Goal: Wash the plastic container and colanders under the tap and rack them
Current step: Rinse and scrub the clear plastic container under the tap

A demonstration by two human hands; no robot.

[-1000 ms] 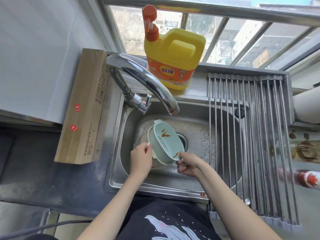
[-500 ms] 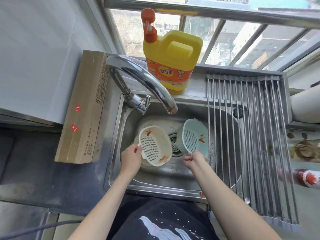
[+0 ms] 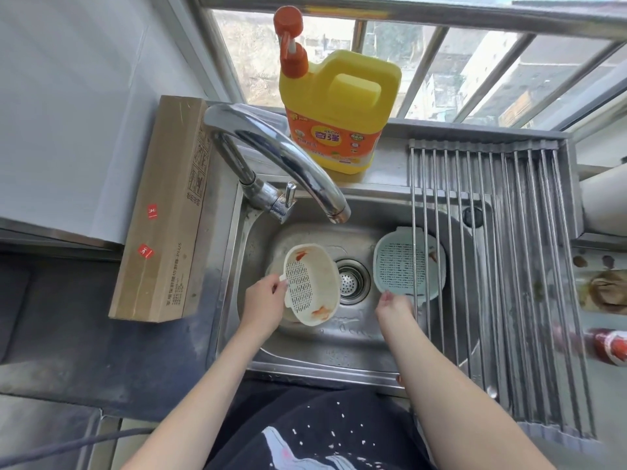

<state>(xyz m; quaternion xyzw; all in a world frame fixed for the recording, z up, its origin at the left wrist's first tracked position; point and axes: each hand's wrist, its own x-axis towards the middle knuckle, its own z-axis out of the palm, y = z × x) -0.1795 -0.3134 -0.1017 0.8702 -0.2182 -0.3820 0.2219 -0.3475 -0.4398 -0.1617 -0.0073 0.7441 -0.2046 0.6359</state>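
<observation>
In the head view, the two colanders are now farther apart than half a second ago. The left hand (image 3: 263, 301) pinches the small handle of the cream colander (image 3: 310, 283) and holds it tilted above the left part of the sink (image 3: 356, 334), about where it was before — red-orange stains show on its inner wall. The blue colander (image 3: 405, 262) has moved to the right and lies partly under the bars of the drying rack (image 3: 492, 266), beside the drain (image 3: 351, 281). The right hand (image 3: 395, 308) grips its near edge; the fingers are hidden, so I cannot tell how they curl. No water runs from the tap (image 3: 281, 157). The yellow detergent bottle (image 3: 339, 110) stands behind it.
</observation>
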